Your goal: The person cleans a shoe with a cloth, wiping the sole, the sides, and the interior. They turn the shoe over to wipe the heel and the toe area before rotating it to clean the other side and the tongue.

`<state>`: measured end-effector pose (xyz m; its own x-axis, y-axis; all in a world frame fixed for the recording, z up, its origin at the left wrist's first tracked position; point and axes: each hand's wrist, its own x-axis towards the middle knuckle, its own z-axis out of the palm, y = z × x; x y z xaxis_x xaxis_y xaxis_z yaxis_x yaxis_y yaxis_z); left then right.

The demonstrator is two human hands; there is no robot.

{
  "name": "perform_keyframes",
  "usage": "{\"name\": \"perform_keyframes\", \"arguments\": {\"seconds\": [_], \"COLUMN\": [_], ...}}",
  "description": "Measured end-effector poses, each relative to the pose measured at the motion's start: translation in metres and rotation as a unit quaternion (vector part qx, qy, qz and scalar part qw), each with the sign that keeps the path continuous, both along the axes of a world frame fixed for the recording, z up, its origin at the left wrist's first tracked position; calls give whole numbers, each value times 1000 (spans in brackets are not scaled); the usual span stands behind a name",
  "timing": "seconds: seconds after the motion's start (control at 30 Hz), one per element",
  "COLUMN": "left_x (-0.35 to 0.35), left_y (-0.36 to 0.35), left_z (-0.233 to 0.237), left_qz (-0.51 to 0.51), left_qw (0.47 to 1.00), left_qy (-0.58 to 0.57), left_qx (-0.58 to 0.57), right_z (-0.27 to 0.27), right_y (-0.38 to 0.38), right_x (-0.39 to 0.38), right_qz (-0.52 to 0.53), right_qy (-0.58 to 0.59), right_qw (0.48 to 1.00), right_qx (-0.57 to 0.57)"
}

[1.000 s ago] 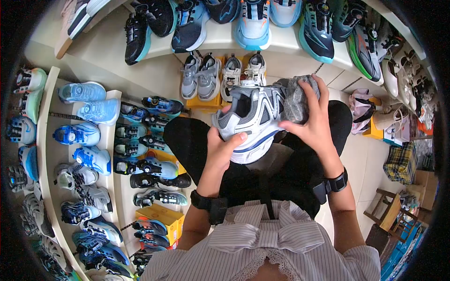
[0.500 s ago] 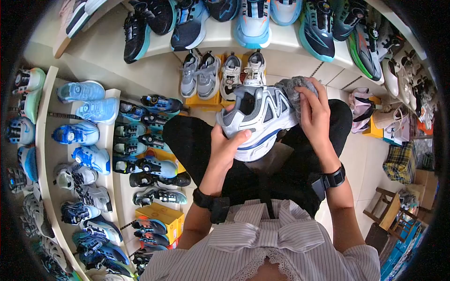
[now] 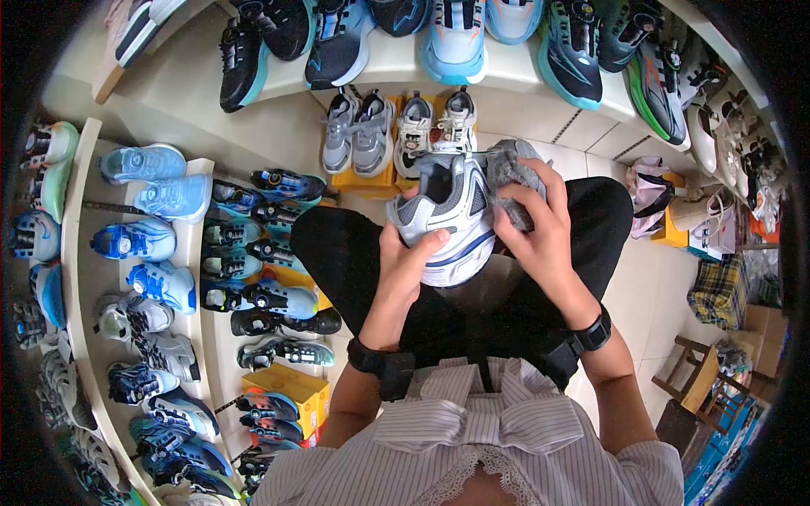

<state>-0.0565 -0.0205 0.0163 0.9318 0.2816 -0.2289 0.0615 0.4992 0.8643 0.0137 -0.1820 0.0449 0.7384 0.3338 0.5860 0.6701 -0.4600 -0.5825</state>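
Note:
A white and grey sneaker [image 3: 460,228] with a blue stripe along its sole is held over my lap, its heel toward the left. My left hand [image 3: 407,260] is closed around the heel end, thumb on the near side. In my right hand [image 3: 540,218] is a fluffy grey cloth [image 3: 511,175], gripped by the fingers and pressed on the side of the shoe toward the front. Cloth and fingers hide much of the toe.
Beyond the sneaker, two pairs of grey and white sneakers [image 3: 371,135] stand on yellow boxes. A shelf [image 3: 506,80] with several running shoes crosses the top. More shoes fill the racks [image 3: 93,278] at left. A wooden stool [image 3: 696,379] stands on the floor at right.
My right hand and the grey cloth have moved left along the shoe, from the toe toward its middle. The left hand keeps its hold with little movement.

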Motion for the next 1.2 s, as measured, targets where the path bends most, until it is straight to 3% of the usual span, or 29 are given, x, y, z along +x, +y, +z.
{"name": "perform_keyframes", "arguments": {"seconds": [0.13,0.27,0.37,0.57,0.93,1.13,1.17,1.2], "left_x": [2,3,4,-2,-6,-9,-13,-11], "left_y": [-6,-4,-3,3,22,35,33,33], "left_z": [2,-6,-9,3,17,18,22,26], "left_qz": [38,55,57,27,-46,-96,-97,-100], "left_qw": [998,998,998,999,975,967,973,972], "left_qy": [50,18,9,-17,-97,-143,-127,-128], "left_qx": [-4,9,14,19,196,188,169,169], "right_z": [-1,5,7,-1,-18,-31,-40,-36], "right_y": [7,10,9,-16,-60,-86,-92,-89], "right_x": [-11,-28,-33,-4,56,65,66,60], "right_qz": [106,209,227,81,-120,-89,-55,0], "right_qy": [-18,9,4,-28,67,208,274,368], "right_qw": [993,976,972,996,989,969,945,879], "right_qx": [41,64,57,-22,61,100,168,303]}}
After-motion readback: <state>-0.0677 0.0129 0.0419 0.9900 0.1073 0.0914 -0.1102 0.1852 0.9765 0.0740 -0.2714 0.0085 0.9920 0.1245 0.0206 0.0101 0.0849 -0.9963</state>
